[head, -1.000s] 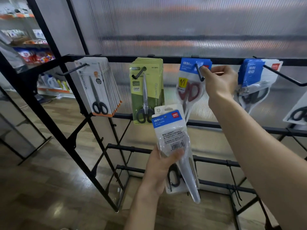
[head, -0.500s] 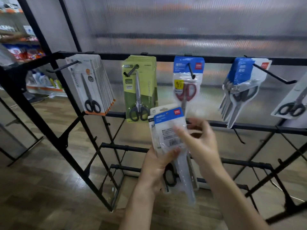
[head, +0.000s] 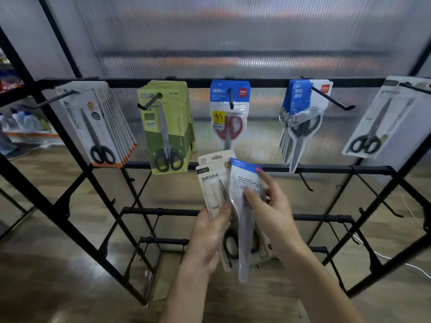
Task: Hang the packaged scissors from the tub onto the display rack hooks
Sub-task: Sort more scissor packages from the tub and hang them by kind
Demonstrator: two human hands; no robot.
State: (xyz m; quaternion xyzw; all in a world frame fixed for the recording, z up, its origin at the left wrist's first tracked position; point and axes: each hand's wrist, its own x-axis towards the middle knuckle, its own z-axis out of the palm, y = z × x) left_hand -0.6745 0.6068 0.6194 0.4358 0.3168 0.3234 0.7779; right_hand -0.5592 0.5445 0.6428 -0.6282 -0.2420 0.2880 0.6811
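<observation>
— Since half a second ago, what's moved on your feed?

— Mostly the right hand (head: 271, 206). It was reaching toward the stack; now its thumb and fingers pinch the blue-topped pack (head: 245, 206) and tilt it off the rest. I also see the view shifted, so a fifth hook on the far right shows a white boxed pack (head: 382, 122), cut off by the frame edge.

— And the left?

— My left hand (head: 207, 238) grips the beige-carded packs (head: 213, 185) from below, thumb across the front. I count two beige cards, one behind the other, but the lower ends are hidden by the blue-topped pack and both hands, so I can't say whether more lie behind.

— Where are they against the display rack (head: 233, 82)?

— Held in front of it, below the red-handled scissors pack (head: 229, 117) on the middle hook (head: 231, 101), touching no hook.

— Anything unreadable?

— The print on the held packs is blurred. The tub isn't visible anywhere. Beside the middle hook hang the green packs (head: 166, 127) and a bunch of blue packs (head: 300, 122), overlapped so I can't count them.
</observation>
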